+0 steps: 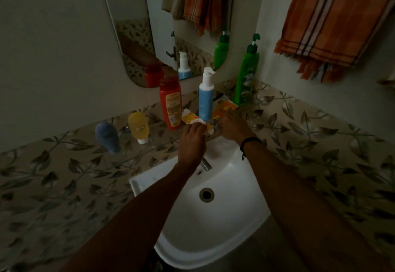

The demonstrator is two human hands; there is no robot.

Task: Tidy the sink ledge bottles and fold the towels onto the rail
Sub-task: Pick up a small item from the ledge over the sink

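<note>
Hands are meeting at the back of the sink ledge [299, 126] in the head camera's view, where the bottle tidying appears to be under way. The left hand [191, 138] is curling its fingers [198, 126] onto the near end of an orange-and-white tube [191, 119]. The tube is lying flat between the red bottle [171, 102] and the blue-and-white pump bottle [206, 98], and the hand is probably gripping it to lift it clear of the standing row.

The right hand [232, 129], wearing a black wristband [250, 141], is reaching toward an orange packet [225, 105] lying just beside the pump bottle. Its fingers are pointing away from the camera, so whether they are gripping anything cannot be told.

A tall green pump bottle [246, 75] is standing upright in the corner against the wall, well back from the tap [206, 164]. To the left, a yellow bottle [138, 125] is standing on its cap, likely so its contents are settling toward the opening. A blue bottle [108, 137] is sitting near it. Both forearms are stretching over the white basin [145, 183].

An orange striped towel [333, 21] is hanging at upper right with its fringe down. Its rail is out of frame, and the folding looks not yet begun.
</note>
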